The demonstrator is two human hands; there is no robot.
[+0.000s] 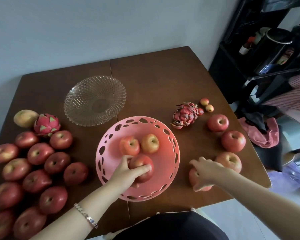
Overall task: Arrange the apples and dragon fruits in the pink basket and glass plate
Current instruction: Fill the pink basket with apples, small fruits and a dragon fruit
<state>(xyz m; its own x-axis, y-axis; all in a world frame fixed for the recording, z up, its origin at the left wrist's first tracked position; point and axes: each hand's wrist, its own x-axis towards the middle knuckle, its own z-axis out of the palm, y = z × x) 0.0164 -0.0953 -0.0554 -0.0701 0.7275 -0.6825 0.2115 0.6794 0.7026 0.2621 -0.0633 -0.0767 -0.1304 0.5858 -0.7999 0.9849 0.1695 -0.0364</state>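
Bare forearms; silver link bracelet [86,216], left wrist; dark garment [171,226].

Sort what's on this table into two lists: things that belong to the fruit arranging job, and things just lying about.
Belongs to the job:
pink basket
glass plate
apples on the left
apples on the right
left dragon fruit
right dragon fruit

Just lying about:
yellowish fruit
three tiny fruits
pink cloth, off the table's edge
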